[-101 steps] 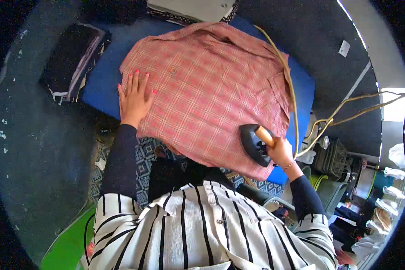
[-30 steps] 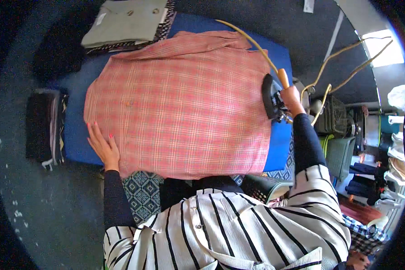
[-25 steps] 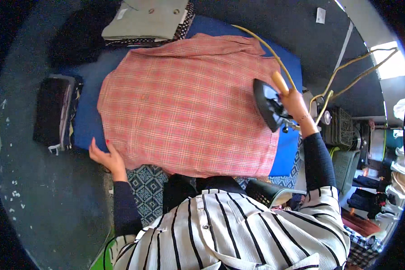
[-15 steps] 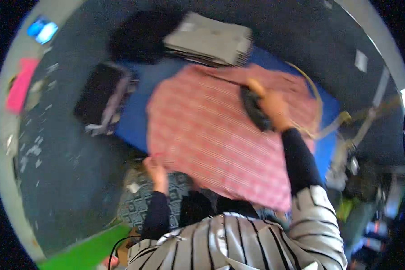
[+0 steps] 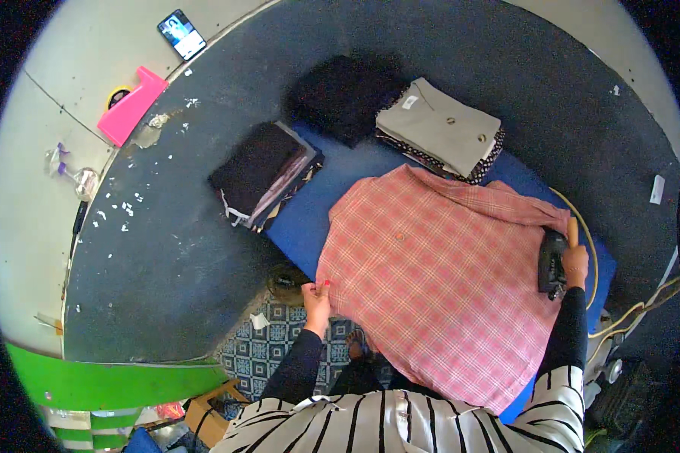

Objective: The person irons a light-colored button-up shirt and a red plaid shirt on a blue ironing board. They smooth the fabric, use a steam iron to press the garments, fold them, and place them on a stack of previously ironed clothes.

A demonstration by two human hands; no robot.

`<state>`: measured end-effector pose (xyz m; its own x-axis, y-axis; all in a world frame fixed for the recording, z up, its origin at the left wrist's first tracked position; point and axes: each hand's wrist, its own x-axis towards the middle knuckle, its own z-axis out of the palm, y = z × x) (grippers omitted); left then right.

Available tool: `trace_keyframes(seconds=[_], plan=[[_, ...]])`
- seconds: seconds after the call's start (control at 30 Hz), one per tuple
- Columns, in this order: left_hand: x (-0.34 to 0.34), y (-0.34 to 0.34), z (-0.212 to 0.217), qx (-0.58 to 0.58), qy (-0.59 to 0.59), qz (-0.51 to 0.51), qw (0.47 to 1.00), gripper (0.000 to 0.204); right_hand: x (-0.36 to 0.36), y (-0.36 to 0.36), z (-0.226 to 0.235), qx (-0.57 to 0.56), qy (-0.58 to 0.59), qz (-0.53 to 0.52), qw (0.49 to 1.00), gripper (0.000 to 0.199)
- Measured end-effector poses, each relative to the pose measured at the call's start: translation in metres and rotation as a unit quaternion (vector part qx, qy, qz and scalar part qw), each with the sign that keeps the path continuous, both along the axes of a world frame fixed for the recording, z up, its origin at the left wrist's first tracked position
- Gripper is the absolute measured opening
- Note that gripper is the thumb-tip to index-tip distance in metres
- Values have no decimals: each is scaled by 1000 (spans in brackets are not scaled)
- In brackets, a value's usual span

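Observation:
A pink plaid shirt (image 5: 438,279) lies spread over a blue padded surface (image 5: 304,215), one sleeve stretched along its far side. My right hand (image 5: 576,266) grips the handle of a black iron (image 5: 551,263), which rests at the shirt's right side, close to the sleeve's end. At the shirt's left edge, my left hand (image 5: 317,309) pinches the fabric between thumb and fingers.
Behind the shirt stand a grey folded stack (image 5: 446,124) and a black cloth pile (image 5: 340,98). A dark folded stack (image 5: 261,177) sits left. A yellowish hose (image 5: 595,260) curves beside the iron. Along the left wall are a phone (image 5: 181,35) and a pink holder (image 5: 134,107).
My right hand has carried the iron rightward across the shirt to its right side. My left hand stays at the shirt's left edge. The whole view has shifted and sharpened.

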<state>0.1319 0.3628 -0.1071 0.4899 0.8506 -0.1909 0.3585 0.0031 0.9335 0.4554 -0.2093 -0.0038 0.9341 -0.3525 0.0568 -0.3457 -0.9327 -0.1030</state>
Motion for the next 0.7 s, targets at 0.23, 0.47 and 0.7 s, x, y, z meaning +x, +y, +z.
trace_keyframes(seconds=[0.23, 0.47, 0.7], plan=[[-9, 31, -30, -125, -52, -88, 987, 30, -49, -39, 18, -19, -89, 169, 982, 37], [0, 27, -14, -219, -48, -51, 973, 38, -258, 146, 63, -88, 141, 402, 900, 27], [2, 43, -47, -178, -25, -136, 974, 53, -281, 309, 53, 24, 160, 439, 884, 23]])
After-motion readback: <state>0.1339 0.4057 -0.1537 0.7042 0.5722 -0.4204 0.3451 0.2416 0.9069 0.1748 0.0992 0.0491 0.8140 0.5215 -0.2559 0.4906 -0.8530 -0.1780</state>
